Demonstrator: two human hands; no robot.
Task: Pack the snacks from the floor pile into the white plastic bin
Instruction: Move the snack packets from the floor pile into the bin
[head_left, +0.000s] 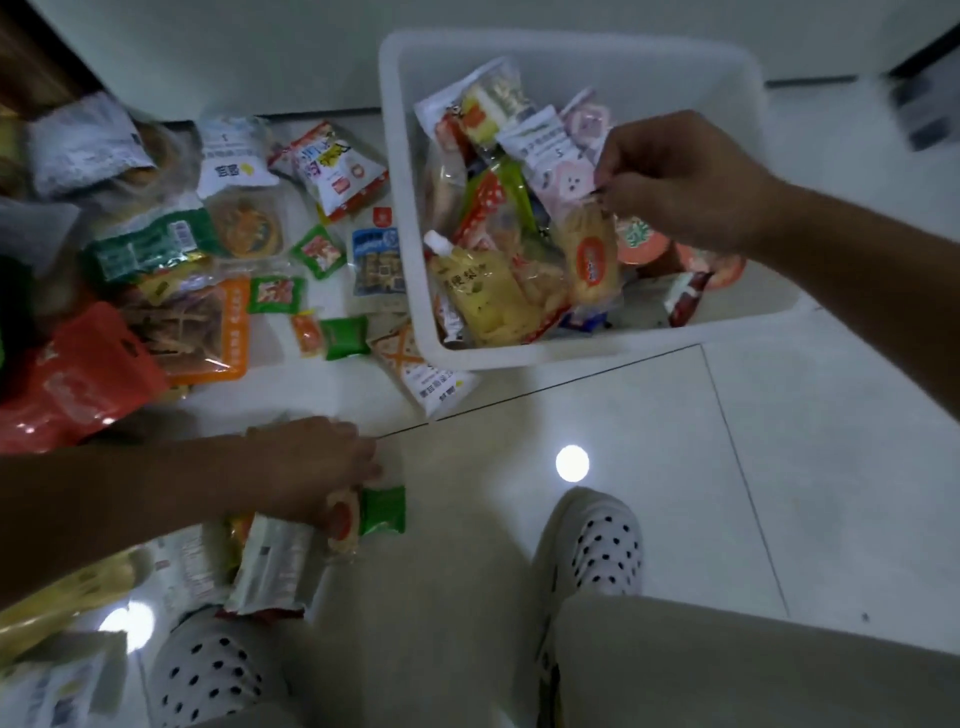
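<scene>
The left edge of the heap of mixed snack packets (218, 270) on the glossy pale tiled floor (779, 467) is cut off by the frame, and its upper-left part is smeared by motion blur. The large orange-red foil bag (78, 374) runs out of view too. Nearly all the printing is Chinese, upside down and too soft to read. Only a lone "1" on a white sachet (231, 156) in the heap and a "5" on a white wrapper (550, 143) in the bin can be made out.

The white plastic bin (597, 57) stands just right of the heap, already part filled with packets. Over it the right hand (675, 182) pinches the top of a clear packet of pale crackers with an orange oval label (589, 260), which hangs down among the bin's contents.

Near the lower left, the left hand (317, 467) is curled over a small green foil packet (382, 512), gripping it with another clear cracker packet; its fingertips are hidden underneath. A dark blurred object (924, 109) at the top right cannot be identified.
</scene>
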